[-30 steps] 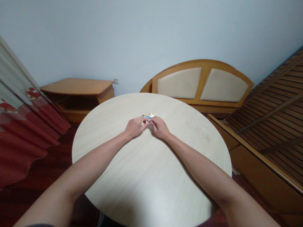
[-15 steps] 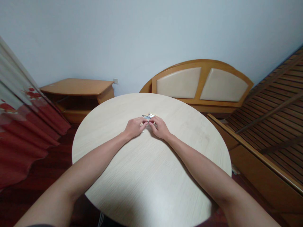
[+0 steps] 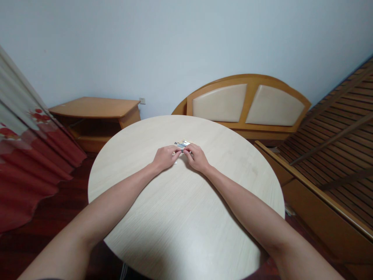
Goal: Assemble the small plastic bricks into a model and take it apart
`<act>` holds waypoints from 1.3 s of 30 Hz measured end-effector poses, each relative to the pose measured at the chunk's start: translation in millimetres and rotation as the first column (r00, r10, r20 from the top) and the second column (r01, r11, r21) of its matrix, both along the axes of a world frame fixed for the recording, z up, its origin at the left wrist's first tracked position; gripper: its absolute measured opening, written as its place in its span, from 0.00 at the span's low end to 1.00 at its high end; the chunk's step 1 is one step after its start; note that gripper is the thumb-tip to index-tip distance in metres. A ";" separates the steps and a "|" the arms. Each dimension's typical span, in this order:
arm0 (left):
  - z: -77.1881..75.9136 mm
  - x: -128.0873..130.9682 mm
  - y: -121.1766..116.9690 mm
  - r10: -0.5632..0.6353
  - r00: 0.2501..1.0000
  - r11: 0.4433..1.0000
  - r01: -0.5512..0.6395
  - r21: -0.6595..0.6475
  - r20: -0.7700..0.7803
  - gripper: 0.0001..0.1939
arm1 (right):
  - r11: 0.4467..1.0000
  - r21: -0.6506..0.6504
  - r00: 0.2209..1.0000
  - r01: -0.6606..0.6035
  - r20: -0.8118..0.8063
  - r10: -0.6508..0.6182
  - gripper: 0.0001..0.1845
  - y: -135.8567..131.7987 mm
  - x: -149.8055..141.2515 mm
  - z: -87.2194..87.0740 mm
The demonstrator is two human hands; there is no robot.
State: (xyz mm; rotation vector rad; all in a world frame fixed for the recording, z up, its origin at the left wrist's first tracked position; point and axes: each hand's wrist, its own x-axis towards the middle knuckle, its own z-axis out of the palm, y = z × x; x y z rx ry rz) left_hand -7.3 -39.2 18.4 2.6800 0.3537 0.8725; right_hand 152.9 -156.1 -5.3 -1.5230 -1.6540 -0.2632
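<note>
My left hand [image 3: 165, 156] and my right hand [image 3: 198, 157] meet near the middle of a round pale table [image 3: 180, 210]. Between their pinched thumbs and fingers is a small dark piece [image 3: 182, 150], too small to name, gripped from both sides. Just beyond the fingers lies a flat printed card or packet [image 3: 183, 143] with blue, yellow and white areas, partly covered by my hands. A white edge of something peeks out below my left fingers; what it belongs to is hidden.
A low wooden cabinet [image 3: 96, 107] stands at the back left, beside a red and white curtain [image 3: 37, 155]. Behind the table is a padded headboard [image 3: 220, 103]. A wooden bed frame [image 3: 320, 198] and a slatted panel [image 3: 344, 128] stand to the right.
My fingertips have drawn very slightly apart, and more of the small dark piece shows between them. The arms and the printed card stay in place.
</note>
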 end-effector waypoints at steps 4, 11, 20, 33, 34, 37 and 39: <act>-0.9 0.3 1.1 0.004 1.000 1.000 -0.004 -0.003 0.008 0.10 | 1.000 0.010 1.000 0.002 0.007 -0.002 0.17 0.6 0.5 -0.3; -1.3 0.1 2.1 -0.027 1.000 1.000 0.027 -0.002 -0.003 0.11 | 1.000 -0.001 1.000 0.018 0.019 -0.018 0.16 1.8 0.5 -1.4; 0.2 0.0 0.4 -0.015 1.000 1.000 0.015 -0.007 -0.002 0.11 | 1.000 0.008 1.000 0.003 0.016 -0.003 0.14 0.3 -1.8 1.3; 0.2 -0.5 0.2 -0.006 1.000 1.000 0.006 -0.001 -0.006 0.10 | 0.999 0.033 1.000 -0.003 -0.015 0.003 0.09 -2.3 -3.4 3.4; 0.0 -0.5 0.4 -0.006 1.000 1.000 0.006 -0.001 -0.006 0.10 | 0.999 0.034 1.000 -0.005 -0.015 0.006 0.08 -2.4 -3.4 3.3; -0.3 -0.1 0.9 -0.005 1.000 1.000 0.005 0.000 -0.010 0.10 | 0.999 0.044 1.000 -0.009 -0.014 0.009 0.07 -2.0 -2.5 2.3; -0.4 0.2 1.1 -0.005 1.000 1.000 0.005 -0.003 -0.019 0.10 | 0.999 0.052 1.000 -0.009 -0.008 0.010 0.07 -1.4 -1.6 1.0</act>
